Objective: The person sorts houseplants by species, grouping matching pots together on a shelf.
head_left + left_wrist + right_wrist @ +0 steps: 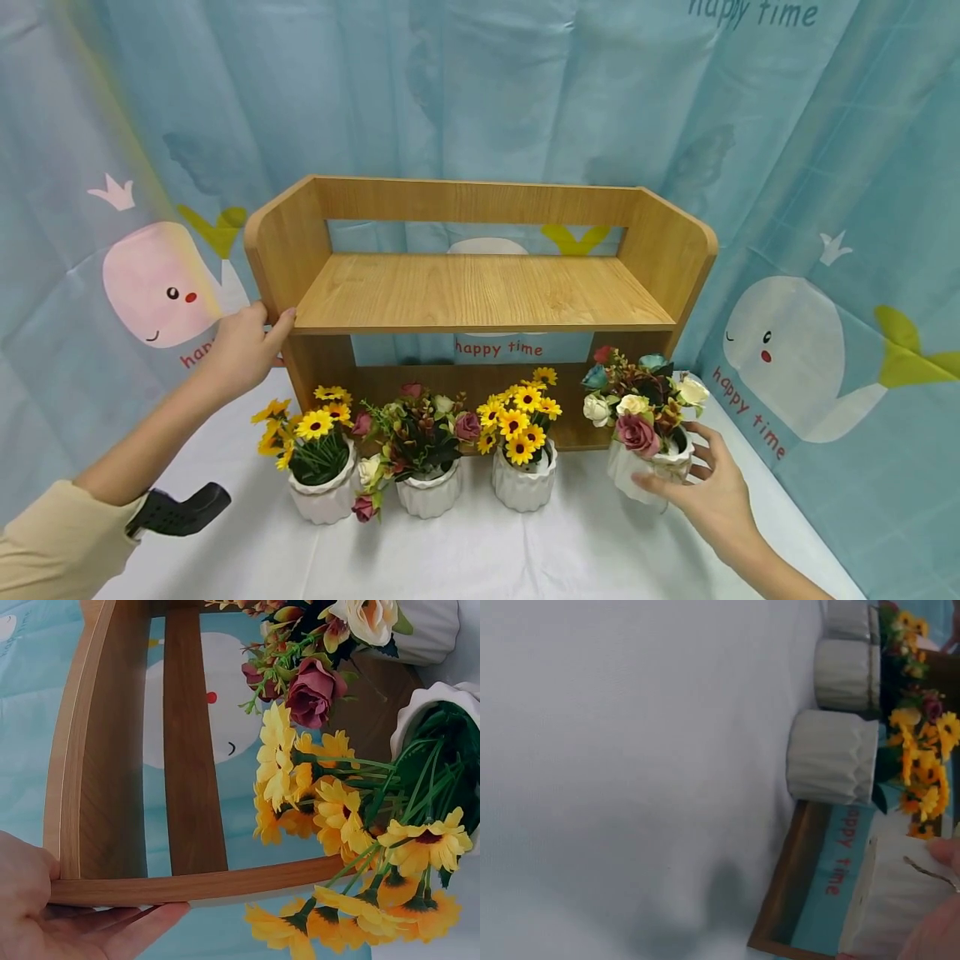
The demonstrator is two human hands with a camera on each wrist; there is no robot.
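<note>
A light wooden two-tier shelf (480,292) stands on the white cloth against the curtain. My left hand (270,321) grips the front edge of its left side panel; in the left wrist view my left hand (97,919) has thumb and palm wrapped round that panel (105,765). My right hand (678,467) curls round the rightmost white ribbed pot (626,471) of mixed roses, thumb in front and fingers behind. In the blurred right wrist view, my right hand (939,922) lies against that pot (900,900).
Three more white pots stand in a row before the shelf: sunflowers (322,496), mixed roses (429,492), sunflowers (525,483). A whale-print blue curtain (825,250) closes off the back and sides. White cloth (487,550) covers the table in front.
</note>
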